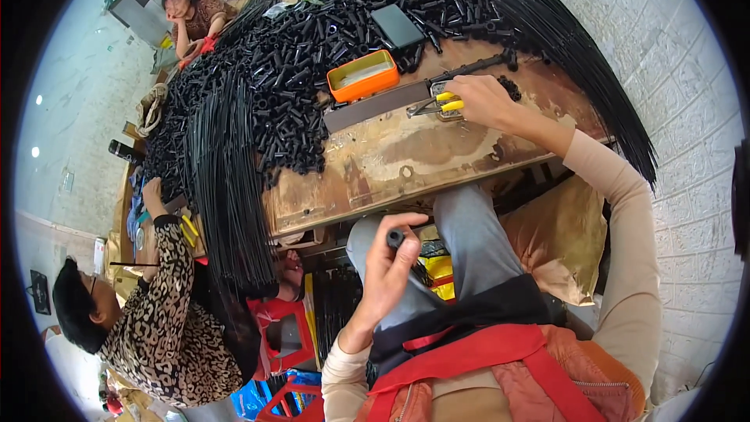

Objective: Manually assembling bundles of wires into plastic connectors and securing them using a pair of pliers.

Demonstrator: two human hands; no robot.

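My left hand (380, 273) is above my lap, its fingers wrapped round a black tubular part (396, 237) whose hollow end faces up. Over the table, my right hand (486, 100) closes on the yellow handles of small pliers (448, 101). The metal jaws point left, away from my palm. Under the pliers is a small grey metal tray, partly covered by them and my fingers. A long dark bar (375, 109) lies just left of the pliers, and an orange-rimmed box (363, 76) stands behind it.
Black tubular parts (289, 70) are heaped across the wooden table (391, 160), with a dark phone-like slab (397, 26) on top. Bundles of thin black rods hang over the edge at left (223, 180) and right (582, 62). A co-worker (172, 320) sits at left; another person (205, 19) sits farther back.
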